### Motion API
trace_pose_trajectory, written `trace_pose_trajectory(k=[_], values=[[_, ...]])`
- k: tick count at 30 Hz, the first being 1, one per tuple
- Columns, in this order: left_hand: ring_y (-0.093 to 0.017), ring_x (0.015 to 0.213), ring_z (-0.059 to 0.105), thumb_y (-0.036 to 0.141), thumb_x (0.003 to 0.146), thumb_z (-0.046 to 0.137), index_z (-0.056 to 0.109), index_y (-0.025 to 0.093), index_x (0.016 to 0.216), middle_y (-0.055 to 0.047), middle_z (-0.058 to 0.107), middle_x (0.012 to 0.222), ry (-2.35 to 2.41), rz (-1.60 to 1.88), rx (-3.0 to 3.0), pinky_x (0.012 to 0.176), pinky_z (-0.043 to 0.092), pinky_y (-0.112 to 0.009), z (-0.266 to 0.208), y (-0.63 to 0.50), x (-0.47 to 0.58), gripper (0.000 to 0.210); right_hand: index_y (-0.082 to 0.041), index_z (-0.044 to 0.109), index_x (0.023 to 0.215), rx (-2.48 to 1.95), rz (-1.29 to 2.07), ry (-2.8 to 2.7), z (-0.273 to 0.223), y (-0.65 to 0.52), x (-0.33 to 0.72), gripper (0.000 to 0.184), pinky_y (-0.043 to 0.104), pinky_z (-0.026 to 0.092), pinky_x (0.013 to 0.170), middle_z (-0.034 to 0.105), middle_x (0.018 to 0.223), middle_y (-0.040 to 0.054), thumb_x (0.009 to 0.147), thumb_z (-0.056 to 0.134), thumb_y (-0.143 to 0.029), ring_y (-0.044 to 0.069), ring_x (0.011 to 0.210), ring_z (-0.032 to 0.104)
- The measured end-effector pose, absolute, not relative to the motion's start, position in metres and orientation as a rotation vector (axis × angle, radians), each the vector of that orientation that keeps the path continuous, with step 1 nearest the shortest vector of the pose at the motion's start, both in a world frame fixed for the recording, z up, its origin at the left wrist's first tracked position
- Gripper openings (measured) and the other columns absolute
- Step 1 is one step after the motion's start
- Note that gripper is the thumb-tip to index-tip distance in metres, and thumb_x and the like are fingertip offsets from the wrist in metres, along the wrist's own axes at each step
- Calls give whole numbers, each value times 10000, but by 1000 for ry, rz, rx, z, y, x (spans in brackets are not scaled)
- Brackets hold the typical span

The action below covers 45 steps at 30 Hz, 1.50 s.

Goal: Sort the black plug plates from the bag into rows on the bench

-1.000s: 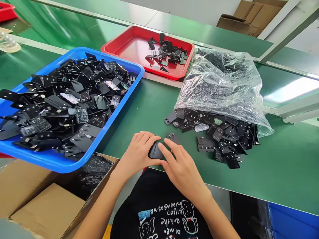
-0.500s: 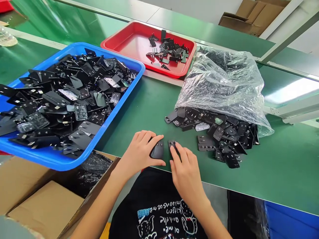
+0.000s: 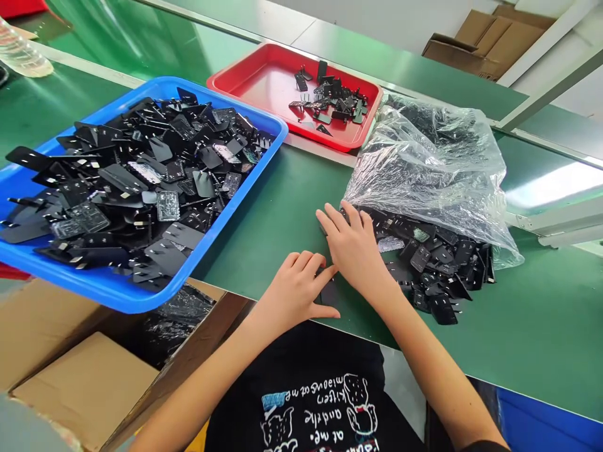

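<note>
My left hand (image 3: 301, 285) rests at the table's front edge, its thumb and fingers curved around a black plastic plate (image 3: 328, 294) that is mostly hidden. My right hand (image 3: 353, 245) lies over the left end of a loose pile of black plug plates with metal prongs (image 3: 431, 254); its fingers are spread and its palm faces down. I cannot see whether its fingertips touch a plate. The two hands nearly meet, the left index finger beside the right wrist. A clear plastic bag (image 3: 424, 163) full of black pieces lies behind the pile.
On the left, a blue tray (image 3: 226, 242) is heaped with black pronged plates. Behind it, a red tray (image 3: 257, 78) holds a smaller group. Cardboard boxes (image 3: 89, 389) stand below the table on the left, and a metal frame post (image 3: 546, 81) rises at the right.
My right hand has left the plate beside my left hand and moved forward to the pile, its fingers spreading. My left hand has shifted a little right. The view has also moved slightly.
</note>
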<state>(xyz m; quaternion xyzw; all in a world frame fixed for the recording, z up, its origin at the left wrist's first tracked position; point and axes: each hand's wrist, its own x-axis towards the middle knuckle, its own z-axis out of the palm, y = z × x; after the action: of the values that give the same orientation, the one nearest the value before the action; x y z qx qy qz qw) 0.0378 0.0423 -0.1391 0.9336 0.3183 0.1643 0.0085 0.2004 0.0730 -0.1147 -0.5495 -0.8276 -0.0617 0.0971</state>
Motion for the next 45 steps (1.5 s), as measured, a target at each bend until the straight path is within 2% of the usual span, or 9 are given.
trace_pose_trajectory(k=[4, 7, 14, 19, 26, 31, 37, 40, 45], values=[[-231, 824, 533, 665, 733, 669, 621, 139, 1095, -72, 591, 906, 987, 449, 2944, 756, 427, -361, -141, 47, 35, 640, -98, 603, 1201, -1661, -178, -2606, -107, 97, 197, 357, 477, 397, 890, 668, 1102, 149, 936, 369, -46, 338, 1124, 520], [-235, 838, 535, 663, 731, 671, 618, 139, 1082, -78, 599, 922, 981, 497, 2942, 750, 417, -354, -144, 61, 14, 634, -112, 631, 1086, -1539, -113, -2575, -92, 88, 197, 224, 431, 426, 849, 661, 982, 115, 947, 457, -132, 305, 990, 554], [-242, 900, 570, 593, 730, 728, 596, 113, 1156, -100, 629, 994, 958, 530, 2972, 807, 436, -366, -138, 80, -17, 655, -87, 575, 1190, -1837, 213, -2098, -110, 19, 176, 338, 312, 484, 676, 672, 914, 101, 911, 609, -274, 227, 806, 625], [-277, 1034, 572, 605, 811, 640, 578, 97, 1214, -124, 652, 1074, 1042, 551, 2903, 1023, 363, -478, -135, 63, 7, 651, -86, 567, 1270, -1961, 383, -2210, -114, 18, 170, 392, 295, 441, 572, 668, 719, 58, 976, 496, -335, 204, 639, 614], [-277, 1017, 576, 603, 739, 717, 634, 155, 1070, -103, 650, 1051, 950, 507, 2912, 1017, 401, -500, -141, 72, 12, 564, -107, 603, 1222, -1904, -135, -2210, -112, 47, 216, 324, 368, 468, 745, 624, 906, 112, 949, 547, -272, 264, 869, 545], [-280, 986, 581, 525, 800, 696, 623, 122, 1133, -132, 635, 1036, 1006, 550, 2949, 969, 441, -506, -138, 78, 2, 528, -143, 670, 984, -1752, -183, -2088, -114, 44, 223, 187, 325, 444, 710, 590, 780, 61, 967, 512, -242, 214, 776, 510], [-309, 1077, 556, 548, 760, 725, 629, 149, 1148, -127, 635, 1085, 965, 474, 2964, 1026, 403, -535, -139, 72, 0, 565, -195, 579, 700, -1693, 464, -1919, -98, 14, 223, 277, 245, 398, 614, 576, 667, -18, 965, 501, -214, 130, 653, 520], [-303, 1021, 577, 563, 772, 706, 646, 128, 1089, -129, 649, 1027, 1039, 492, 3007, 987, 431, -514, -142, 72, -3, 542, -193, 620, 727, -1841, 525, -1919, -114, 6, 219, 286, 256, 366, 570, 607, 635, -20, 973, 498, -270, 133, 600, 547], [-324, 1057, 560, 585, 830, 627, 626, 87, 1137, -154, 647, 1050, 1108, 614, 2973, 963, 429, -499, -129, 71, 8, 585, -139, 667, 1009, -1845, -30, -1987, -114, 21, 225, 357, 293, 388, 640, 607, 669, 24, 993, 452, -423, 187, 662, 555]])
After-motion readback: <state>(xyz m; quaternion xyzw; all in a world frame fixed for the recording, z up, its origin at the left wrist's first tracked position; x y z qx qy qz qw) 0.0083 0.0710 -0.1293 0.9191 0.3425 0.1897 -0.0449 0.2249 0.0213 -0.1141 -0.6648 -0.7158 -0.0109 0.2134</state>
